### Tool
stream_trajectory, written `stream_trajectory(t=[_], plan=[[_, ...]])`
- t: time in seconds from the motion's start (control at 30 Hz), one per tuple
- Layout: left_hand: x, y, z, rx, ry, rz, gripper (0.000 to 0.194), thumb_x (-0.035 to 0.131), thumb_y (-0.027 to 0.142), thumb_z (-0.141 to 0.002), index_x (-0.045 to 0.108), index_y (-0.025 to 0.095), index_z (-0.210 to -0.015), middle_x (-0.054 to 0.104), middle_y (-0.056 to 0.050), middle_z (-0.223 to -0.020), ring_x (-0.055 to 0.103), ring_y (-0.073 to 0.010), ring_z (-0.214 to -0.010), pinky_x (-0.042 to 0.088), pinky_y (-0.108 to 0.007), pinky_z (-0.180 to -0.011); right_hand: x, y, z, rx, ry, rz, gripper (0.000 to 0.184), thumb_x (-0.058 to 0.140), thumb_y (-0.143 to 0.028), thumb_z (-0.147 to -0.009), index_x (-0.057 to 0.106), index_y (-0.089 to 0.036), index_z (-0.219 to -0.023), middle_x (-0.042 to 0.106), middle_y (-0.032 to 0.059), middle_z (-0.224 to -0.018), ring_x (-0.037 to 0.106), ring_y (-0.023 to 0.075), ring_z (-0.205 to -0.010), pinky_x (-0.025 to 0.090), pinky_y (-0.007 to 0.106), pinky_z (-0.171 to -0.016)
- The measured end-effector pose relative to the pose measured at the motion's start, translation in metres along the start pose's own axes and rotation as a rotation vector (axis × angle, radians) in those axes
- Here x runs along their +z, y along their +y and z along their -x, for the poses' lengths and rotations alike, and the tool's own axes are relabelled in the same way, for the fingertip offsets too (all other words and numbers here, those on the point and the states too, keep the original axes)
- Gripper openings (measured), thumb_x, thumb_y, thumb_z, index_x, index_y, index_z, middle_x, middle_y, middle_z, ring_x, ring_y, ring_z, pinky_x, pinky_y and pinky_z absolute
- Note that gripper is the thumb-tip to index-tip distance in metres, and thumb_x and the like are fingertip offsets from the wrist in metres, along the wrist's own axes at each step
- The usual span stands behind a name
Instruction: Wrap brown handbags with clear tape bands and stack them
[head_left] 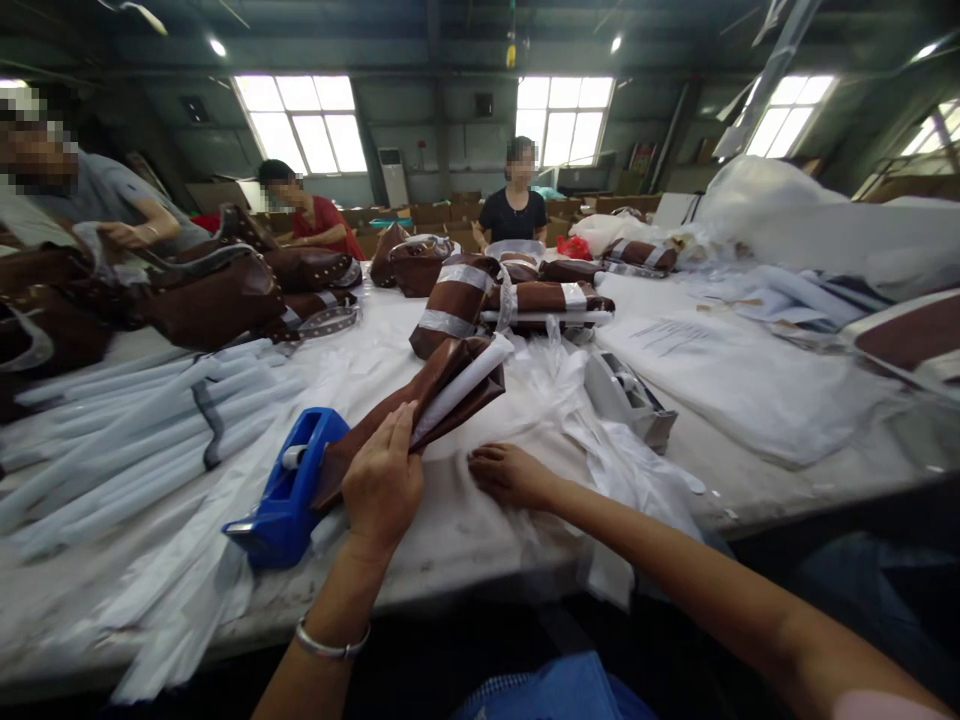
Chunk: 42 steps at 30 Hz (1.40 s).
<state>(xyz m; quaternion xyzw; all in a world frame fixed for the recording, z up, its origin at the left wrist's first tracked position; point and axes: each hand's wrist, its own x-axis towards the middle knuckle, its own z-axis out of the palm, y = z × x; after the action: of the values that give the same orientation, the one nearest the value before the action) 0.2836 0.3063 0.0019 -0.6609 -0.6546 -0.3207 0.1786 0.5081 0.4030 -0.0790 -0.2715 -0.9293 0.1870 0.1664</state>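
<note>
A brown leather bag [457, 385] lies folded in front of me, with a white padded tube sticking out of its open end. My left hand [384, 475] is closed over its near side, fingers along the upper edge. My right hand [514, 475] lies low on the table, palm down with fingers extended, just right of the bag; nothing shows in it. Close to my left hand stands a blue tape dispenser [289, 490], partly touching the bag. A grey tape dispenser [626, 395] sits beyond my right hand among crumpled clear plastic.
White padded tubes [150, 430] are piled at the left, beside thin white strips [187, 560]. Taped brown bags [454, 300] lie ahead, with more brown bags [210, 295] at far left. Plastic sheets [735, 360] cover the right side. Several people work across the table.
</note>
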Motion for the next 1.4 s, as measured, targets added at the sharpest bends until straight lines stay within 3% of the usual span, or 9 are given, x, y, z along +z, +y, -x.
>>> stream_trajectory(t=[0.17,0.37,0.6,0.7,0.8,0.9,1.07,1.23,1.4], plan=[[-0.006,-0.002,-0.004,-0.053,0.002,-0.007,0.062,0.055,0.011,-0.085,0.047,0.022,-0.146,0.061,-0.007,-0.14,0.063,-0.0258,-0.121,0.05,-0.035,-0.102,-0.006,0.01,-0.01,-0.031,0.046,-0.163,0.029,0.055,-0.037,-0.096,0.077,-0.019,-0.1,0.052,0.0125,-0.147,0.055,0.0274,-0.129,0.044,0.042,-0.109],[-0.007,-0.002,-0.009,-0.077,0.019,-0.013,0.061,0.057,0.016,-0.087,0.045,0.024,-0.147,0.061,-0.006,-0.14,0.064,-0.0271,-0.12,0.052,-0.035,-0.097,-0.001,-0.014,-0.024,-0.139,-0.106,-0.314,0.026,0.056,-0.038,-0.095,0.075,-0.022,-0.103,0.072,0.0077,-0.116,0.063,0.0229,-0.113,0.048,0.037,-0.101],[-0.008,-0.004,-0.012,-0.091,0.011,-0.02,0.058,0.055,0.02,-0.09,0.046,0.024,-0.147,0.063,-0.006,-0.138,0.067,-0.0277,-0.114,0.054,-0.034,-0.091,-0.022,-0.037,-0.019,0.2,-0.044,-0.878,0.038,0.067,-0.054,-0.086,0.064,-0.017,-0.085,0.069,0.0037,-0.078,0.067,0.0171,-0.074,0.054,0.03,-0.072],[-0.007,-0.005,-0.01,-0.084,0.018,-0.049,0.059,0.055,0.018,-0.089,0.045,0.024,-0.147,0.064,-0.007,-0.136,0.067,-0.0286,-0.112,0.056,-0.036,-0.089,-0.062,-0.045,0.015,0.293,-0.063,-1.115,0.039,0.071,-0.054,-0.083,0.059,-0.018,-0.09,0.062,-0.0018,-0.066,0.063,0.013,-0.059,0.052,0.025,-0.058],[-0.004,-0.005,-0.008,-0.058,0.013,-0.044,0.06,0.055,0.018,-0.089,0.045,0.023,-0.148,0.063,-0.007,-0.137,0.067,-0.0296,-0.114,0.056,-0.038,-0.092,-0.122,-0.047,0.055,0.396,0.158,-1.04,0.037,0.067,-0.05,-0.088,0.061,-0.02,-0.109,0.064,-0.0011,-0.071,0.044,0.0054,-0.04,0.031,0.018,-0.036],[0.0,-0.005,-0.006,-0.031,0.014,-0.027,0.06,0.054,0.016,-0.088,0.046,0.022,-0.147,0.062,-0.008,-0.138,0.066,-0.0299,-0.115,0.055,-0.04,-0.095,-0.192,-0.043,0.089,0.392,0.514,-0.666,0.037,0.066,-0.045,-0.089,0.065,-0.022,-0.119,0.072,0.0075,-0.097,0.036,0.0026,-0.041,0.027,0.019,-0.035],[0.003,-0.005,-0.005,-0.025,-0.001,-0.028,0.061,0.053,0.017,-0.089,0.044,0.022,-0.148,0.062,-0.01,-0.137,0.067,-0.0314,-0.113,0.055,-0.042,-0.093,-0.292,-0.056,0.113,0.376,0.829,0.122,0.029,0.06,-0.039,-0.095,0.073,-0.023,-0.115,0.074,0.0102,-0.106,0.049,0.0042,-0.047,0.037,0.022,-0.042],[0.004,-0.005,-0.004,-0.019,0.003,-0.018,0.059,0.051,0.021,-0.091,0.044,0.022,-0.149,0.063,-0.011,-0.136,0.068,-0.0331,-0.11,0.056,-0.043,-0.09,-0.347,-0.083,0.104,0.198,1.036,0.525,0.032,0.051,-0.035,-0.101,0.07,-0.016,-0.119,0.072,0.0132,-0.113,0.068,0.0125,-0.096,0.051,0.032,-0.086],[0.006,-0.001,0.0,0.037,0.004,-0.02,0.059,0.051,0.017,-0.09,0.045,0.019,-0.148,0.061,-0.011,-0.139,0.066,-0.032,-0.114,0.054,-0.042,-0.096,-0.382,-0.081,0.086,0.063,1.014,0.256,0.042,0.052,-0.038,-0.096,0.063,-0.007,-0.122,0.073,0.0108,-0.114,0.067,0.0141,-0.105,0.049,0.036,-0.086]])
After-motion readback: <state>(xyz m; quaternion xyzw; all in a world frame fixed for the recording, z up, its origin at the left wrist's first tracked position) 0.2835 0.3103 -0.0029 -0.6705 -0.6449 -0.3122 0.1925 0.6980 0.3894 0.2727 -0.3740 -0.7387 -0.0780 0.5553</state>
